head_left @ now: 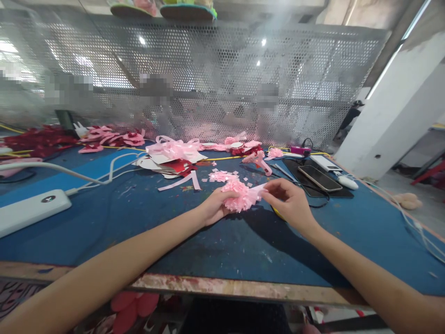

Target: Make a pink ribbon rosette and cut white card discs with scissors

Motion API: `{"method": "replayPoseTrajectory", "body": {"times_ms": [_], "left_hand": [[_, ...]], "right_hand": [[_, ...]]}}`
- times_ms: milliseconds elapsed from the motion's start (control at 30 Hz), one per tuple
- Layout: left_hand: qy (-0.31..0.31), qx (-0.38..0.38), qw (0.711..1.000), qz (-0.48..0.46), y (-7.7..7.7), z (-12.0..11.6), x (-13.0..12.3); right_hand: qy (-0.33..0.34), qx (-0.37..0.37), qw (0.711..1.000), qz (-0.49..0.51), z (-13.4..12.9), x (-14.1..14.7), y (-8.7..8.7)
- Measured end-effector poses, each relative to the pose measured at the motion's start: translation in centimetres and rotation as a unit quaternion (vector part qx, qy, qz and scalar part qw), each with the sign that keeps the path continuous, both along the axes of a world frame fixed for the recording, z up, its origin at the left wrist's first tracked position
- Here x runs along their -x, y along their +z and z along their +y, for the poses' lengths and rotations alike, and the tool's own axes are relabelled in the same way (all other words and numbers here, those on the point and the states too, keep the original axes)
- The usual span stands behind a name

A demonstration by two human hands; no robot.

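A ruffled pink flower (238,195) is held over the blue table by my left hand (219,204), whose thumb lies across its left side. From the flower's right side sticks out a pale pink ribbon piece (256,191). My right hand (285,200) pinches the outer end of that ribbon between thumb and fingers. Just behind the flower lie small pink squares (222,176) in a loose pile. A pink glue gun (257,161) rests behind my right hand. Something yellow is partly hidden under my right hand.
The blue table (208,250) has a worn front edge. Pink ribbons (177,149) lie on stacked white and red pieces at the back. A white power strip (34,211) is at the left. A phone (320,178), power bank (325,163) and cables lie right. Behind stands a perforated metal panel (208,69).
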State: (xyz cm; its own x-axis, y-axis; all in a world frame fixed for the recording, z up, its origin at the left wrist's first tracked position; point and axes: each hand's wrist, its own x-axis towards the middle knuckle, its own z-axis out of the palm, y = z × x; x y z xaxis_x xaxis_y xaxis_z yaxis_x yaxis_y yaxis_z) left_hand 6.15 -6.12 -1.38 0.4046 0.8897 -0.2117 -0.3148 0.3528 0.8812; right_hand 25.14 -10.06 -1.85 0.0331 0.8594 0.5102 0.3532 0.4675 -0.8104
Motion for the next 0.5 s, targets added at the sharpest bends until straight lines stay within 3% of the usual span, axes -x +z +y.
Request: {"method": "replayPoseTrajectory", "body": {"times_ms": [267, 500], "left_hand": [[0.005, -0.008, 1.000, 0.021, -0.31, 0.19, 0.16], [-0.002, -0.004, 0.999, 0.033, -0.25, 0.03, 0.18]], "right_hand": [[0.009, 0.061, 0.997, 0.043, 0.74, -0.63, -0.18], [-0.005, 0.054, 0.999, 0.006, 0.59, -0.54, 0.12]]}}
